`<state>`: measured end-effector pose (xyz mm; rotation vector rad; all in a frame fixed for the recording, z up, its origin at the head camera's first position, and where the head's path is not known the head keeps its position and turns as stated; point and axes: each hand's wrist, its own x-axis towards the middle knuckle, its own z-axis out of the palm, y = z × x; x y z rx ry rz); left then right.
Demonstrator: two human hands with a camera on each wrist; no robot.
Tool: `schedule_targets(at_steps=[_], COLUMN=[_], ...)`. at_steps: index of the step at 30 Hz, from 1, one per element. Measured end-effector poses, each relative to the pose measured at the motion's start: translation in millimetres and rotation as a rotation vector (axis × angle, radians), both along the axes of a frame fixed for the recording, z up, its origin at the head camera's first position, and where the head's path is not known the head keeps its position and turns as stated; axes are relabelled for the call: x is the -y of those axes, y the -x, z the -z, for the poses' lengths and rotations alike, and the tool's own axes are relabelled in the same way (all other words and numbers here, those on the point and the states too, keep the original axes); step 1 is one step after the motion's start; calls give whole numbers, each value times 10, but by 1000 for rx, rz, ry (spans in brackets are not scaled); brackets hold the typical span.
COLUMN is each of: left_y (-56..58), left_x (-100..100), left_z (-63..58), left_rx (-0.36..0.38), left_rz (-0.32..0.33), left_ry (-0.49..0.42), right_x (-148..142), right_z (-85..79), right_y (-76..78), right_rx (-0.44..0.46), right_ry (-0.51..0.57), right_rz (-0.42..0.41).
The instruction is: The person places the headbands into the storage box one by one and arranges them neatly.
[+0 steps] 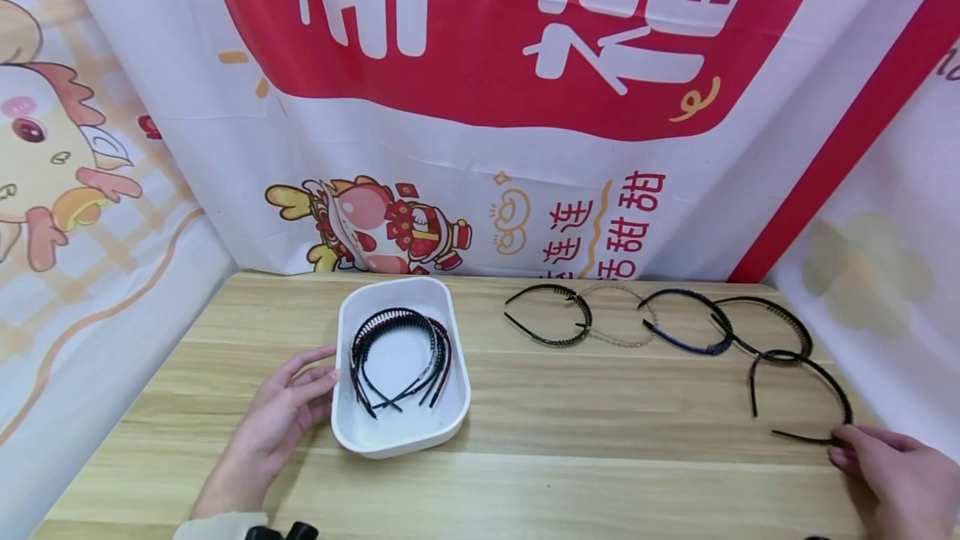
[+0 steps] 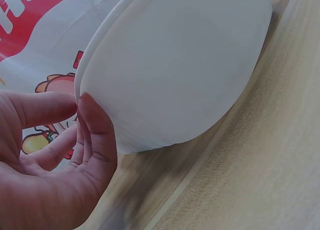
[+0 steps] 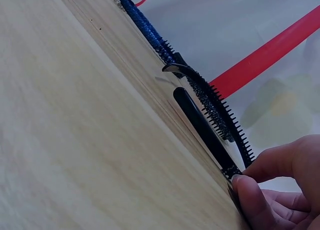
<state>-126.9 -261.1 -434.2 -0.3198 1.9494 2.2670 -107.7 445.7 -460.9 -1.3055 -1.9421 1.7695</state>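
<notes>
At the right of the table, my right hand (image 1: pixel 900 473) pinches a black headband (image 1: pixel 846 398) between thumb and fingers, near the bend of its band. The right wrist view shows comb teeth along this headband (image 3: pixel 202 127). My left hand (image 1: pixel 281 411) is at the left side of a white plastic box (image 1: pixel 462 394), thumb and index finger pinching its rim (image 2: pixel 92 49). Inside the box lies an overlapping bunch of dark headbands (image 1: pixel 397 317).
Along the table's back edge lie a black headband (image 1: pixel 585 315), a pale beaded headband (image 1: pixel 618 343), a blue headband (image 1: pixel 686 346) and another black headband (image 1: pixel 802 340), partly overlapping. Printed cloth (image 1: pixel 480 123) hangs behind and at both sides of the wooden table (image 1: pixel 585 473).
</notes>
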Motion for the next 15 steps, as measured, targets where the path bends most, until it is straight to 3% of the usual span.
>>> schedule_targets(at_steps=[7,15], left_y=[1,2], left_x=[5,-3], left_z=[-12,-13], left_rx=[-6,2], left_rz=[15,7], left_ry=[6,11], right_x=[9,37], right_z=[-9,-24], right_y=[-8,-29], right_rx=[-51,-48], right_ry=[44,48], right_rz=[22,34])
